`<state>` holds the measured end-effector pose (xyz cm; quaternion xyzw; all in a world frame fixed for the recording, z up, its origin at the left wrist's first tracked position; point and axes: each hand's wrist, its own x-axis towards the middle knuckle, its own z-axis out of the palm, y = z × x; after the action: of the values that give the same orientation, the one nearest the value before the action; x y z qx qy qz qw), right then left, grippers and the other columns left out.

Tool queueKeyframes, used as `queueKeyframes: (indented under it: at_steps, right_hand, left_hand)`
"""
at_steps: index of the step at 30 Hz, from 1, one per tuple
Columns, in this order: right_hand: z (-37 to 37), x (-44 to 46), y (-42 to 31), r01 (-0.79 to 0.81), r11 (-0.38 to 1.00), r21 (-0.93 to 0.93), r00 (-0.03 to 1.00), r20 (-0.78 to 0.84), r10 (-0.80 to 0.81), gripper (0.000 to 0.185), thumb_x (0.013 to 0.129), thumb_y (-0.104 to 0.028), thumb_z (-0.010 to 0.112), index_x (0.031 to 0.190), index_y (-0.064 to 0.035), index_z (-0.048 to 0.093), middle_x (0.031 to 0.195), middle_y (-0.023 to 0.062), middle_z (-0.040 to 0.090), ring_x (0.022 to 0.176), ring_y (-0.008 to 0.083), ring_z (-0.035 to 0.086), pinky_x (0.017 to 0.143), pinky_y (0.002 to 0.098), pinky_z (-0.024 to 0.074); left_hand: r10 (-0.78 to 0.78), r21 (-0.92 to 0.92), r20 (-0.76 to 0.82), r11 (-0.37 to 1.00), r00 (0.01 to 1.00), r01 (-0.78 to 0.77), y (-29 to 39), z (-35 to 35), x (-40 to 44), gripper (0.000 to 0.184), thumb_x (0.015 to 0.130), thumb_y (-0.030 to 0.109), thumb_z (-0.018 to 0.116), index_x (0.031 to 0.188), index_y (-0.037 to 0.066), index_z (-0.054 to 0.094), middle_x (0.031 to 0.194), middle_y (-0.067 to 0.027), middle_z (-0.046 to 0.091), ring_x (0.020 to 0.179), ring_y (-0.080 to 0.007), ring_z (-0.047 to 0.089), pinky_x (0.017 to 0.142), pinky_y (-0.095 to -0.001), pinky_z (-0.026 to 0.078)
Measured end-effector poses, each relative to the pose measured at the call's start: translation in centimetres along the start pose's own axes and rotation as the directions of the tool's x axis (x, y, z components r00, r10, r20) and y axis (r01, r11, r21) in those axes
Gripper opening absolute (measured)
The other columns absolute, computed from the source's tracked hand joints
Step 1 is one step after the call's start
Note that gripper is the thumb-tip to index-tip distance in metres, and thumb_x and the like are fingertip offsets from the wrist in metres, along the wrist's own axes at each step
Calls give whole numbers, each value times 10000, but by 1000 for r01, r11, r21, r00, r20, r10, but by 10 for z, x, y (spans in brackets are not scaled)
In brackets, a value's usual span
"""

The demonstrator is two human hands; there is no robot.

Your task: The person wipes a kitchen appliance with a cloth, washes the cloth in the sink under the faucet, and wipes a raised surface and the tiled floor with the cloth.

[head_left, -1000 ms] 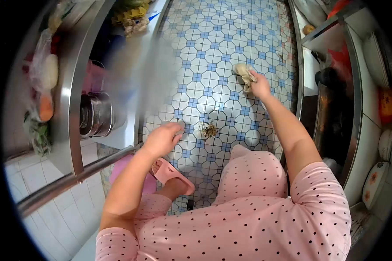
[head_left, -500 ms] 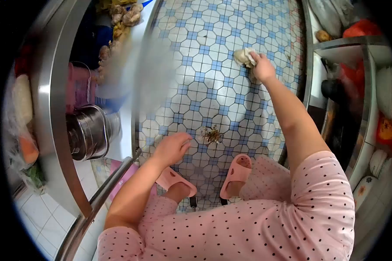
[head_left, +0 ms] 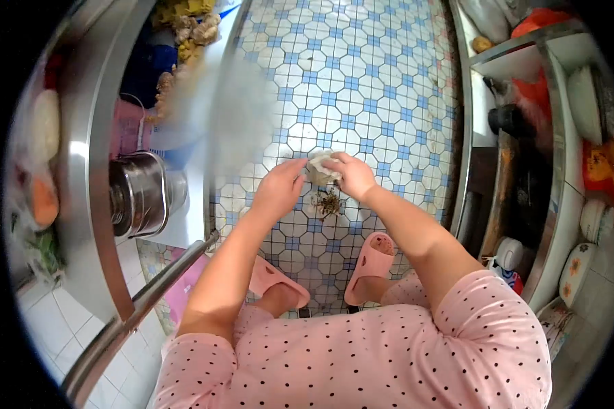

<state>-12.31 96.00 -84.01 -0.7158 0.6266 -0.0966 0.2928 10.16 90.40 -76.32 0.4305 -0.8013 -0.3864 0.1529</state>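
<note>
A crumpled, off-white cloth [head_left: 323, 168] is bunched on the tiled floor [head_left: 382, 129], with the fingers of my right hand [head_left: 355, 177] pressed round its right side. At its left edge is my left hand [head_left: 280, 187], fingers together and close to the cloth; whether they touch it or hold anything is hard to tell. Just below the cloth lies a small pile of dark, brownish debris [head_left: 328, 202] on the tiles.
Pink slippers [head_left: 374, 255] are on my feet below the debris. On the left, a metal-edged shelf holds a steel pot [head_left: 140, 194], with a metal rail [head_left: 143, 300] below. Shelves with a black object [head_left: 510, 120] and dishes [head_left: 576, 273] line the right side.
My right hand has brought the cloth leftward and nearer, from the upper right to just above the debris. My left hand has moved slightly up and right, towards the cloth.
</note>
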Motion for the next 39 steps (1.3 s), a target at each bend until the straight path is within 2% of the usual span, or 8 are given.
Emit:
queueKeyframes:
  at_steps: [7,14,18,24,29,33,36,39]
  right_hand:
    - [-57,-48,-43,-21,999,-25,996,-90,19,565,748,-11,625,1284,-181,572,1240,94,591,1063,331,576,920,433,491]
    - [-104,-100,-120,311,947,-84,834,-454,-314,478,661,72,650,1092,-87,517,1157,116,557,1053,360,560,872,423,487]
    - [-122,-128,-153,346,921,-181,713,-587,-383,450,646,46,678,1055,-97,556,1142,102,567,1033,341,579,833,417,512]
    - [-122,-154,-230,367,929,-53,637,-714,-292,432,671,-8,723,1061,-100,562,1181,140,524,1004,365,581,796,418,522]
    - [-107,-171,-253,442,835,328,850,-451,-272,790,730,-171,772,1373,-98,319,1421,227,326,1326,432,378,1094,445,357]
    - [-113,-176,-229,341,544,767,931,-192,-312,780,776,-237,760,1409,-108,323,1500,237,290,1345,416,382,1088,444,369]
    - [-149,-206,-219,164,945,284,983,-130,-131,653,808,-251,729,1373,-124,428,1483,235,352,1318,401,425,1068,443,395]
    - [-174,-242,-191,117,973,199,989,-117,-95,471,849,-248,689,1278,-116,547,1429,190,451,1252,379,500,981,405,462]
  left_hand:
    - [157,-16,-85,987,984,-159,48,-18,-19,335,899,129,564,1213,22,614,1218,-173,628,1106,-347,597,947,-421,484]
    - [-206,-261,216,930,954,260,122,-45,-44,346,950,182,594,1262,33,594,1198,-125,649,1073,-215,629,914,-325,503]
    - [-338,-812,172,483,925,328,166,-59,-77,513,962,239,599,1386,3,433,1238,-133,590,1089,-197,603,802,-317,538]
    - [-327,-913,40,373,944,168,198,-87,-127,531,935,173,642,1390,18,415,1255,-120,568,1116,-210,576,869,-337,519]
    - [-260,-912,-24,401,965,85,172,-102,-141,620,890,86,679,1426,26,373,1258,-132,577,1131,-212,574,938,-350,491]
    - [-304,-904,63,386,951,184,163,-87,-146,638,869,36,680,1427,39,372,1272,-146,570,1118,-229,587,911,-355,511]
    - [-346,-820,163,474,924,322,134,-61,-131,597,856,1,676,1385,50,404,1283,-137,552,1120,-243,591,905,-377,526]
    - [-484,-561,149,676,862,477,59,-27,-106,570,799,41,729,1303,22,464,1260,-150,584,1127,-261,592,900,-386,521]
